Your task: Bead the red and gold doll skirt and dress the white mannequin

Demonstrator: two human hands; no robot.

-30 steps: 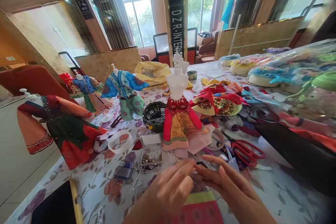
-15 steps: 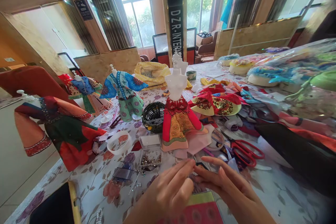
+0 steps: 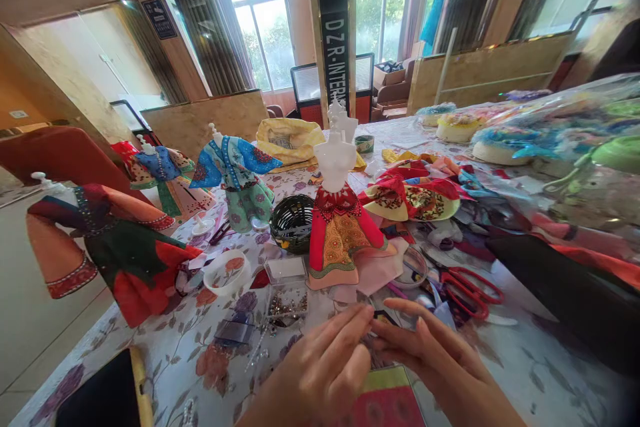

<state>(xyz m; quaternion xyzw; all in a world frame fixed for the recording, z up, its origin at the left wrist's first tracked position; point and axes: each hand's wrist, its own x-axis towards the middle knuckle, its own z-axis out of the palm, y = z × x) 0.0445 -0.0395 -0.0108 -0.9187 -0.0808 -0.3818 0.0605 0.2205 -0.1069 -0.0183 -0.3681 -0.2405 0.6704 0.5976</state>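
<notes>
My left hand [image 3: 320, 360] and my right hand [image 3: 440, 353] meet at the fingertips, low in the middle of the head view. The left one has its fingers bent and pressed together; whatever they may pinch is hidden. On the right hand the fingers are stretched out and apart. Beneath them lies a pink fabric piece with a green edge [image 3: 387, 397]. Just beyond stands a white doll torso [image 3: 335, 159] in a red and gold skirt [image 3: 340, 240]. Left of my hands, a small clear box [image 3: 289, 300] holds beads.
Red-handled scissors [image 3: 465, 290] lie right, near fabric scraps [image 3: 493, 203]. A black basket [image 3: 291, 221], a white ring [image 3: 227, 272] and a phone [image 3: 103, 390] are on the left. Dressed doll forms [image 3: 117, 233] stand farther left. Plastic-covered decorated items [image 3: 505, 143] fill the back right.
</notes>
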